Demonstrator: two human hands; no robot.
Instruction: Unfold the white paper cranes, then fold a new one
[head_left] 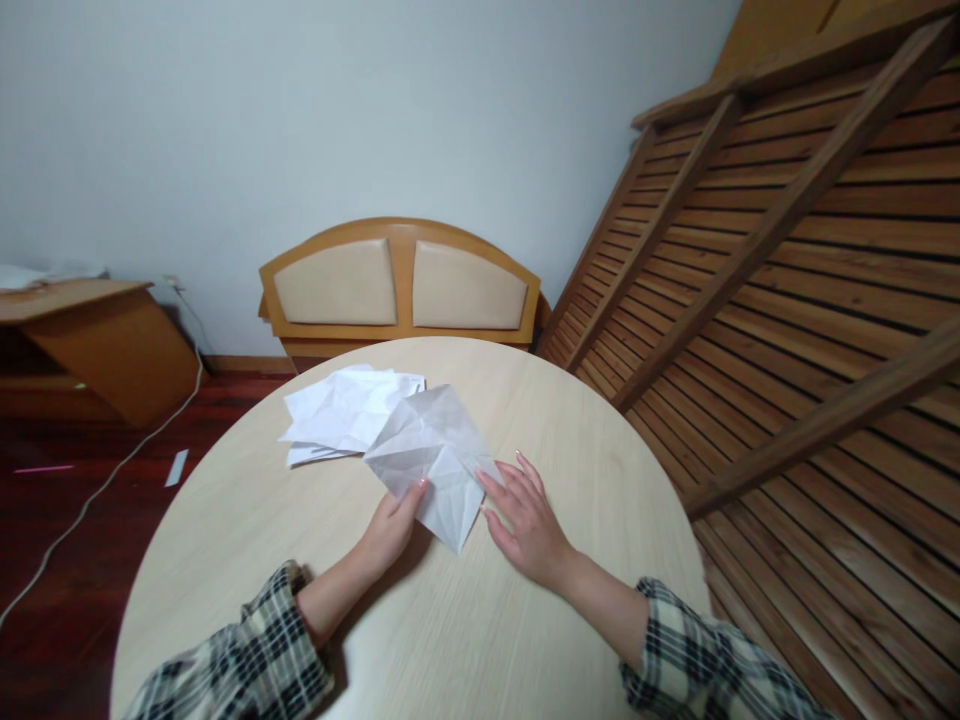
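A creased white sheet of paper (442, 440), roughly square and turned corner-up, is raised a little above the round table. My left hand (394, 525) pinches its lower left edge, thumb on top and the other fingers hidden beneath. At the sheet's right corner is my right hand (529, 520), its fingers spread and their tips touching or just over the paper. A pile of creased white papers (341, 410) lies behind and to the left, partly covered by the sheet.
The round pale wood table (570, 440) fills the middle. Behind it stands a headboard (401, 235) against the wall. Wooden slats (787, 330) lean at the right. A desk (112, 340) and a white cable (112, 485) are at the left, with a paper strip (177, 467) on the floor.
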